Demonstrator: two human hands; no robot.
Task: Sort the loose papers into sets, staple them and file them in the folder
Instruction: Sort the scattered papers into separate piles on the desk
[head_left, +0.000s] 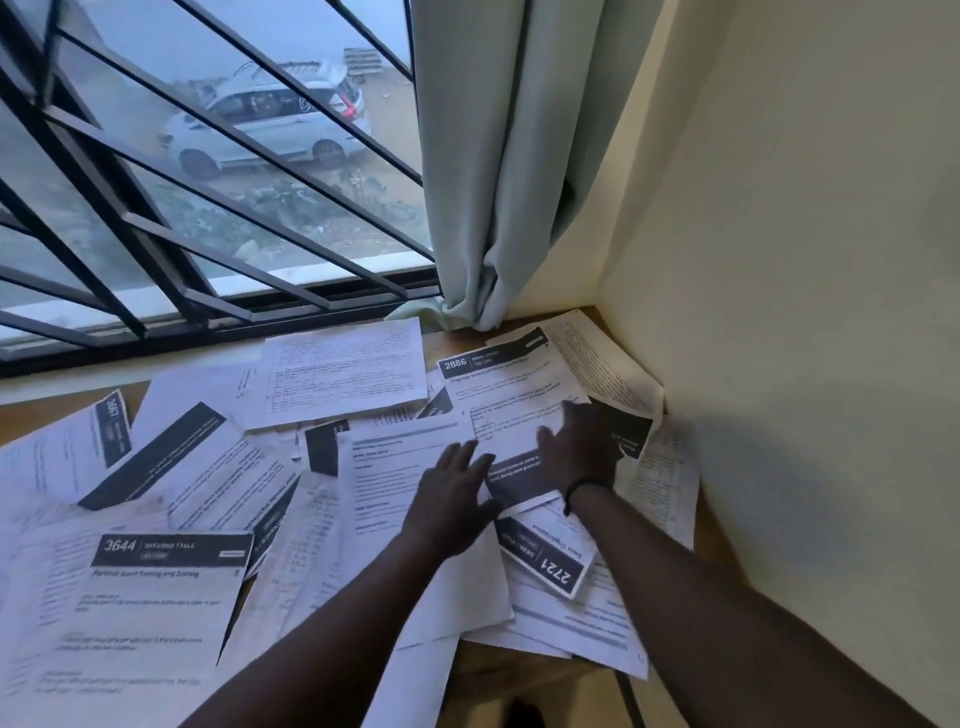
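Wooden table (470, 670) strewn with loose papers (161, 587)

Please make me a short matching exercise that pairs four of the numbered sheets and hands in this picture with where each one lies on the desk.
Things:
1. sheet 3644
2. sheet 2886
3. sheet 2721
4. left hand

Places:
A. upside down to the camera, between the two forearms
B. far right, near the curtain, with the right hand on it
C. near left, heading upright to the camera
D. flat on the plain form in the middle of the pile

Pairs: 1-C, 2-B, 3-A, 4-D
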